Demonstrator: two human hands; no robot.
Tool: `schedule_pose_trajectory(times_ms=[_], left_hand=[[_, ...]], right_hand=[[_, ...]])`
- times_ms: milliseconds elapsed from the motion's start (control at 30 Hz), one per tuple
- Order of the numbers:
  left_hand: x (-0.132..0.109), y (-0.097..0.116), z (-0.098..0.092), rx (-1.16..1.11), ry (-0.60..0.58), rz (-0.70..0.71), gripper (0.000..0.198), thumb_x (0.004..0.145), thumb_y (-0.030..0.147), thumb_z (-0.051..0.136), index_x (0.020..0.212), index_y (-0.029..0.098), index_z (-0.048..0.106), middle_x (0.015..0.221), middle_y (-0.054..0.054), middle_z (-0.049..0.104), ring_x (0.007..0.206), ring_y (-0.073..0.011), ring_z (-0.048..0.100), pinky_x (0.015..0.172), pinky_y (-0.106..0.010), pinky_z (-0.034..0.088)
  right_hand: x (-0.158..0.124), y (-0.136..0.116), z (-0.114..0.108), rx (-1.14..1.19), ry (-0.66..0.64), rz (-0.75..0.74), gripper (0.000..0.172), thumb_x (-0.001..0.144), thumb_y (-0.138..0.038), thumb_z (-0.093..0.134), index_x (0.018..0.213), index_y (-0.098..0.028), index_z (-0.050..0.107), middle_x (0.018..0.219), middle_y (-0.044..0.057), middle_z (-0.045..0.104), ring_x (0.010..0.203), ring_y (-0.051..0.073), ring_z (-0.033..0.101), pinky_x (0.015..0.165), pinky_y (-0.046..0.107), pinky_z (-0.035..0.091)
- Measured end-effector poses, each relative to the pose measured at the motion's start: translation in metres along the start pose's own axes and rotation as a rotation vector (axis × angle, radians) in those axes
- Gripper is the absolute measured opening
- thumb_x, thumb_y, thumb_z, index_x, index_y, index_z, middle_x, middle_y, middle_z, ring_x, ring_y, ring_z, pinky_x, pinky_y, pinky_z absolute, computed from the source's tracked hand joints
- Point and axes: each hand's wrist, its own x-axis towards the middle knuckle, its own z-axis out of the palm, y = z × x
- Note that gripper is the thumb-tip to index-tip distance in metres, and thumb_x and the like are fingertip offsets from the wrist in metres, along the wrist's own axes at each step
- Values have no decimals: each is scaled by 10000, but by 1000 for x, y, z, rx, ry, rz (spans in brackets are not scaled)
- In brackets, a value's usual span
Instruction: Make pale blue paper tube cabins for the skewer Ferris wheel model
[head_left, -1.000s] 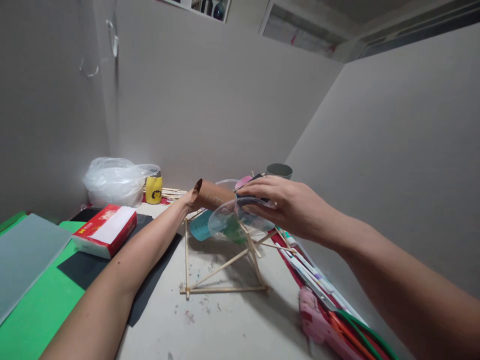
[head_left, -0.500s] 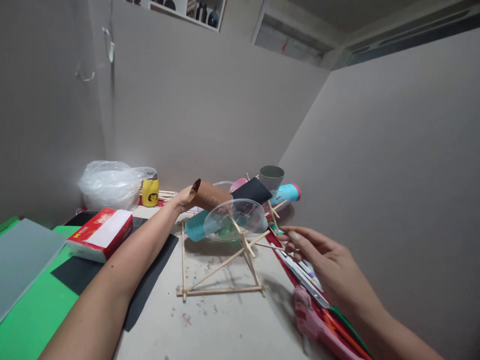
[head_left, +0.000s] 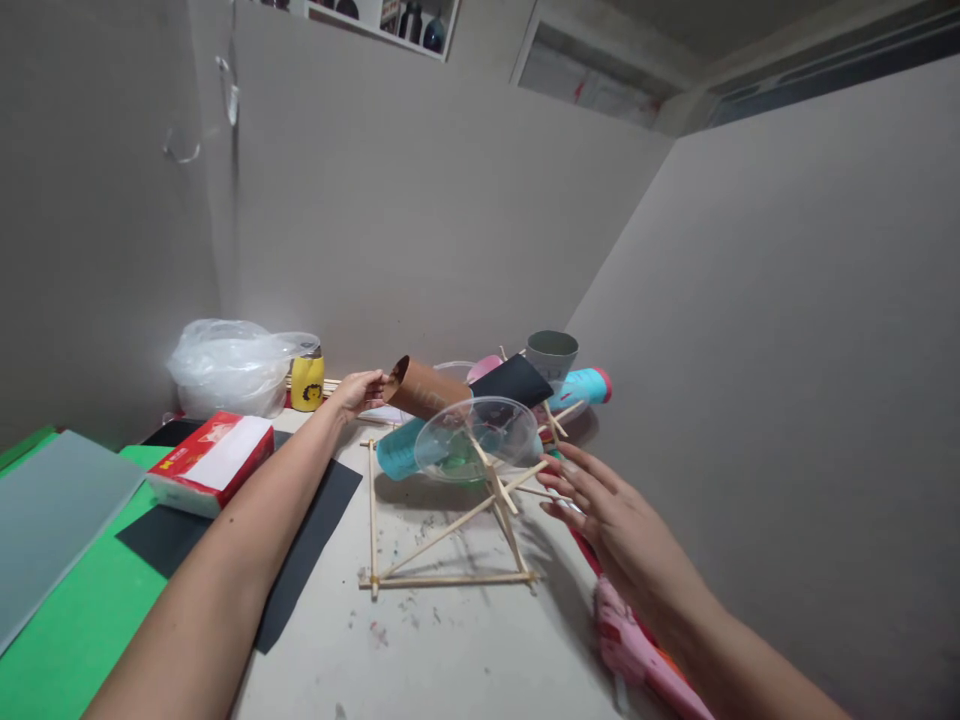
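Observation:
On the table stands a model of thin wooden sticks (head_left: pixel 457 580), joined into a base and slanting struts. A clear plastic disc (head_left: pixel 439 440) is mounted on it like a wheel, with paper tubes around: a brown tube (head_left: pixel 429 388), a blue tube (head_left: pixel 399 449), a black tube (head_left: pixel 514 380) and a grey tube (head_left: pixel 553 358). My left hand (head_left: pixel 361 392) reaches to the open left end of the brown tube, fingers extended; whether the fingertips touch its rim I cannot tell. My right hand (head_left: pixel 600 505) is beside the right-hand struts, fingers apart and holding nothing.
A red tissue pack (head_left: pixel 214 462) lies on black and green sheets (head_left: pixel 82 590) at the left. Behind it are a plastic-bagged bowl (head_left: pixel 232 370) and a yellow container (head_left: pixel 307 383). A pink glue gun (head_left: pixel 634 645) lies at the right edge; walls close in behind and right.
My left hand has drawn back slightly from the brown tube's end, its fingers straightening. My right hand has gone from pinched fingers near a strut to spread fingers, shifting left.

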Motion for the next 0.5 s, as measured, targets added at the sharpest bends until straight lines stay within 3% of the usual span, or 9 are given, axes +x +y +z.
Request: schedule_pose_trajectory(times_ms=[133, 233, 367, 500], left_hand=[[-2, -11, -7, 34, 105, -23, 207, 780, 331, 677, 813, 131, 633, 713, -54, 660, 683, -158, 596, 688, -296, 475], [-4, -17, -6, 64, 136, -55, 191, 790, 310, 670, 771, 125, 627, 688, -55, 649, 622, -138, 573, 635, -284, 483], [-6, -21, -6, 115, 183, -95, 200, 785, 302, 694, 797, 114, 628, 710, -59, 649, 587, -120, 565, 570, -252, 481], [-7, -18, -4, 171, 233, -104, 217, 858, 313, 635, 904, 102, 627, 814, -53, 640, 648, -116, 585, 596, -255, 505]], right_hand=[[-3, 10, -3, 83, -40, 147, 514, 706, -445, 761, 1147, -237, 598, 1207, 93, 649, 1028, 226, 634, 650, 264, 573], [-9, 13, -2, 60, -60, 179, 505, 716, -448, 750, 1152, -239, 605, 1207, 94, 656, 1040, 232, 632, 652, 271, 574], [-28, 12, -6, 9, -51, 114, 544, 754, -488, 703, 1221, -236, 587, 1254, 95, 637, 1052, 231, 630, 692, 266, 575], [-62, 17, -30, -149, 3, -29, 541, 776, -504, 674, 1259, -277, 589, 1262, 87, 637, 1003, 239, 659, 636, 231, 578]])
